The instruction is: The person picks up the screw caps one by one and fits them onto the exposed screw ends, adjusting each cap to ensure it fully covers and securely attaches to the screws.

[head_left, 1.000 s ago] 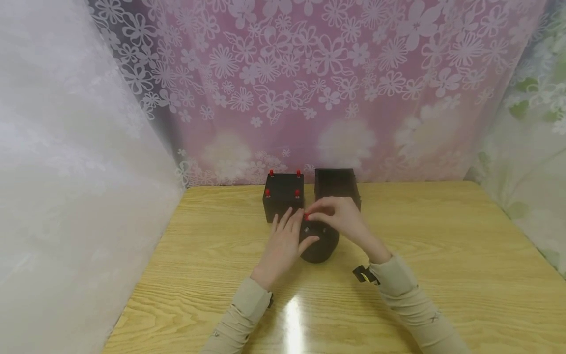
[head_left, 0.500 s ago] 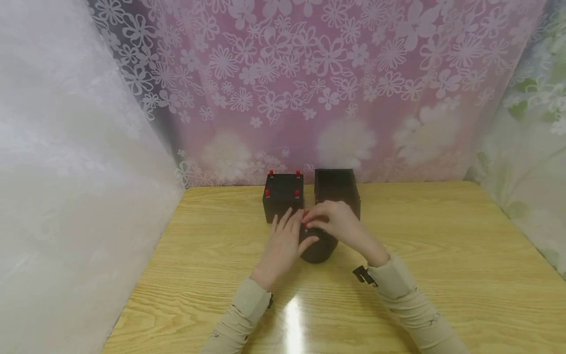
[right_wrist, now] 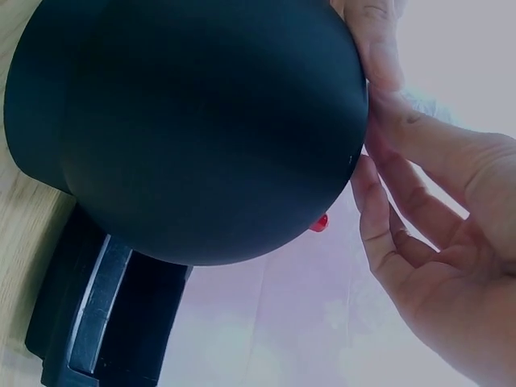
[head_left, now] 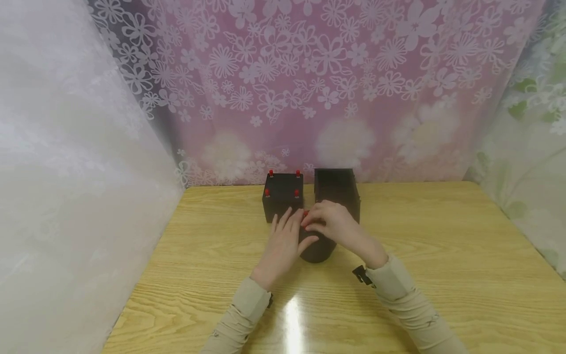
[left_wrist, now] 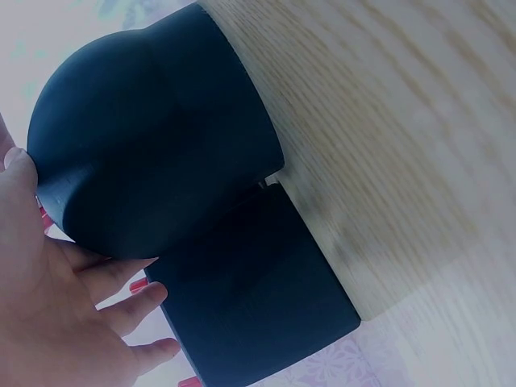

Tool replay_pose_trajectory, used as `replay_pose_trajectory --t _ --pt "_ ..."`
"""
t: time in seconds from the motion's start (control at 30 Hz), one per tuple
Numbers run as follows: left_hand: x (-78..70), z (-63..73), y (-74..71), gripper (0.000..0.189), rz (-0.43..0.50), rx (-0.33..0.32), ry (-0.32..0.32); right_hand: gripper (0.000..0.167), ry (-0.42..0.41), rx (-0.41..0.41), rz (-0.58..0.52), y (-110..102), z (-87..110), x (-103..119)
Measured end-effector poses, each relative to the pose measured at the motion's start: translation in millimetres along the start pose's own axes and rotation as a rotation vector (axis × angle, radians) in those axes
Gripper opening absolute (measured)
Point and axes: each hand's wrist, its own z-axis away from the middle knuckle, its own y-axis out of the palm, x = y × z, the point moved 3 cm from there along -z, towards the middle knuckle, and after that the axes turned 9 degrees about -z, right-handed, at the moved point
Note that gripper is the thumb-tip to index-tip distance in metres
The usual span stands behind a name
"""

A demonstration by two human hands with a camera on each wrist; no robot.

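Note:
A black round-fronted block (head_left: 317, 250) stands on the table, its top partly hidden by both hands. My left hand (head_left: 281, 248) lies against its left side, fingers straight and spread, thumb along the near top edge. My right hand (head_left: 338, 223) bends over the top, thumb and fingers pinching a small red cap mostly hidden by the fingers. Just behind those fingertips another red cap (head_left: 306, 213) shows on the same block. The right wrist view has one red cap (right_wrist: 319, 222) at the block's rim, beside the right fingers.
Behind to the left stands a black square box (head_left: 284, 189) with several red caps on metal posts. A black open-topped bin (head_left: 335, 183) stands behind to the right. The wooden table (head_left: 212, 236) meets a flowered pink curtain (head_left: 283, 98) at the back.
My right hand has shifted slightly nearer from the rear red cap, bringing a second red cap over a bare metal post, now covered by the fingers. The left hand stays put.

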Motion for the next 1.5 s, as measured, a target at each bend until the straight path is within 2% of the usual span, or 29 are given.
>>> replay_pose_trajectory --t 0.13,0.5,0.57,0.67,0.8,0.97,1.13,1.23,1.33,1.5 --pt "0.5 -0.1 1.0 0.080 -0.001 0.013 -0.002 0.014 -0.010 0.005 0.010 1 0.1 1" --pt "-0.1 0.5 -1.3 0.080 0.006 -0.026 0.007 0.018 -0.036 -0.029 -0.010 -4 0.5 1" --pt "-0.2 0.4 -1.7 0.079 0.002 -0.035 0.011 0.017 -0.048 -0.073 -0.018 -9 -0.1 1" --pt "-0.2 0.0 -1.7 0.079 -0.011 -0.036 0.013 0.015 -0.068 -0.185 -0.025 -18 -0.6 -2" --pt "0.0 -0.4 -1.6 0.081 -0.024 -0.016 0.004 0.016 -0.059 -0.315 -0.052 -31 0.9 -10" --pt "-0.3 -0.9 -1.5 0.081 -0.021 -0.016 -0.002 0.019 -0.015 -0.368 -0.110 -39 3.4 -23" --pt "-1.3 -1.5 -1.5 0.081 -0.015 -0.009 -0.003 0.017 0.064 -0.407 -0.128 -44 5.8 -34" --pt "-1.5 -1.7 -1.4 0.081 -0.016 -0.016 -0.001 0.017 0.117 -0.405 -0.126 -45 5.6 -41" --pt "-1.4 -2.0 -1.7 0.081 -0.018 -0.017 -0.005 0.019 0.172 -0.365 -0.108 -44 3.6 -49" --pt "-1.0 -2.2 -1.7 0.082 -0.015 0.010 -0.014 0.025 0.311 -0.211 -0.045 -37 -2.8 -69"
